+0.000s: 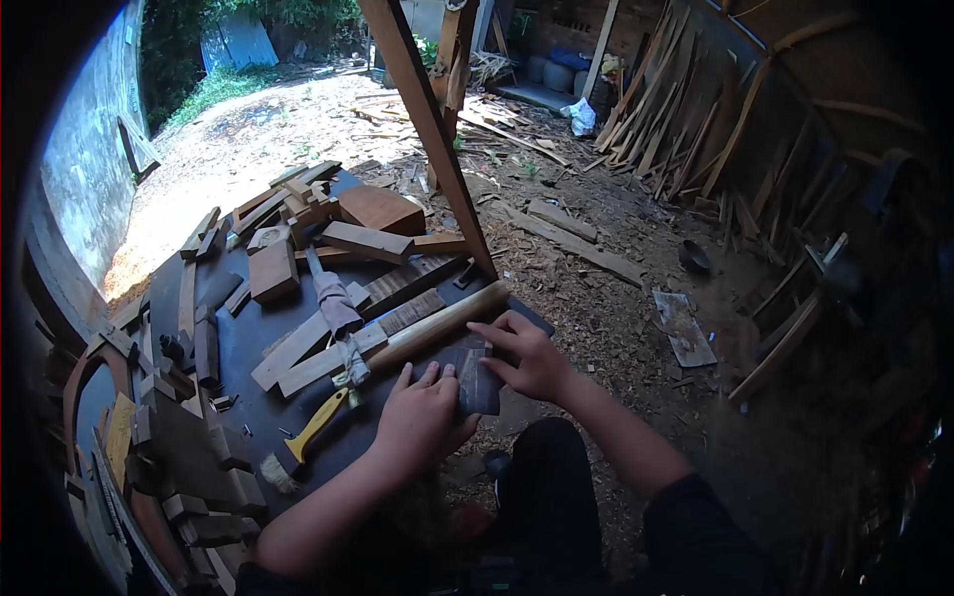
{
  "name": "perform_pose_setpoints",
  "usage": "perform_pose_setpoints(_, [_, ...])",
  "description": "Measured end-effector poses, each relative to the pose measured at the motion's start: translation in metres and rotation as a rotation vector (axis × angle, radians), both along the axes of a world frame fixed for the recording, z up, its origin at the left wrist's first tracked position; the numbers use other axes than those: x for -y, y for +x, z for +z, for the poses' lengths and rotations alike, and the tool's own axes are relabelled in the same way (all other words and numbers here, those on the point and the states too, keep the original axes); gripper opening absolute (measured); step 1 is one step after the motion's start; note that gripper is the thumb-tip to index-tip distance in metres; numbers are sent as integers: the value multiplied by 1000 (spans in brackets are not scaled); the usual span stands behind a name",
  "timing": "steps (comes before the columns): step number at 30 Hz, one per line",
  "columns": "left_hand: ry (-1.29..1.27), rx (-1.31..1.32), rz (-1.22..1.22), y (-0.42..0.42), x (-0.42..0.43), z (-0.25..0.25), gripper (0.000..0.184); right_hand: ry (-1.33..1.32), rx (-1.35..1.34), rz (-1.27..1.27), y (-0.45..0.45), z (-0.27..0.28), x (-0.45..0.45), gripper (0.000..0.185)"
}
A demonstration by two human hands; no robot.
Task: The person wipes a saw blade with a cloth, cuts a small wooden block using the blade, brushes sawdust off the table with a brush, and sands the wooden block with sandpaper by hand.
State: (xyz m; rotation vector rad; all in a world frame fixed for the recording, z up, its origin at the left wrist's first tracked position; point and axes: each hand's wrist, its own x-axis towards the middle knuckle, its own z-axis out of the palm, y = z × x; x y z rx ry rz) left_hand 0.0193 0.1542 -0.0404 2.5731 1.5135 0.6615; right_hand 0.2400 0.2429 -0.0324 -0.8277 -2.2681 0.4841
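Note:
A dark, thin flat piece (480, 385) lies at the table's near right edge, between my two hands. My left hand (422, 412) rests on its left side with the fingers spread. At its upper right side my right hand (527, 360) has thumb and index finger bent towards each other, the thumb touching the piece's edge. Just beyond the hands lies a round wooden rod (447, 326). A brush with a yellow handle (320, 424) is on the table, left of my left hand.
The dark table (373, 412) bears wooden blocks (382, 209), flat strips (333, 370) and a cloth-wrapped tool (336, 303). A slanted wooden post (432, 129) rises at its far right corner. Wood scraps line the left side; planks (656, 119) lean at the back right.

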Motion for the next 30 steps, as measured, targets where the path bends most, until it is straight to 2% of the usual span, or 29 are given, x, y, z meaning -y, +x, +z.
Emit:
perform_pose_setpoints(2, [-6, -4, 6, -3, 0, 2, 70, 35, 27, -13, -1, 1, 7, 58])
perform_pose_setpoints(4, [-95, -23, 17, -5, 0, 4, 70, -29, 64, 177, -1, -1, 30, 57])
perform_pose_setpoints(5, [-41, -34, 15, -7, -1, -1, 71, -62, 92, 273, 0, -2, 36, 56])
perform_pose_setpoints(8, [-2, -48, 22, -5, -1, -3, 72, 8, 67, 141, 7, 2, 11, 56])
perform_pose_setpoints(9, [-9, -56, 21, -3, -1, -1, 72, -30, 65, 0, 7, 9, 5, 54])
perform_pose_setpoints(12, [4, -33, 8, -5, -1, -4, 72, -49, 56, 69, 8, 3, 25, 52])
perform_pose_setpoints(13, [8, -42, 9, -9, -1, -3, 72, -79, 55, 197, 7, 2, 38, 50])
perform_pose_setpoints(14, [11, -46, 10, -11, -2, -3, 73, -100, 54, 201, 6, 3, 37, 49])
perform_pose_setpoints(16, [9, -34, -4, -5, -2, -3, 73, -149, 69, 193, 13, 7, 35, 48])
perform_pose_setpoints(17, [6, -38, 0, -3, -1, -1, 74, -65, 37, 99, 15, 8, 21, 46])
perform_pose_setpoints(20, [-9, -16, 7, -2, 0, 4, 72, -25, -41, 28, 17, 3, 10, 43])
perform_pose_setpoints(21, [-2, -14, 2, -5, 0, 3, 72, -152, -55, 76, 12, 2, 25, 39])
perform_pose_setpoints(24, [17, -7, 0, -6, -2, -3, 71, -204, 17, 131, 10, 8, 43, 38])
perform_pose_setpoints(28, [-2, -34, 10, 0, 1, -1, 71, -65, -87, -102, 10, 3, 0, 32])
perform_pose_setpoints(30, [-1, -22, -1, -5, -2, -4, 71, -110, -95, 15, 4, 1, 18, 27])
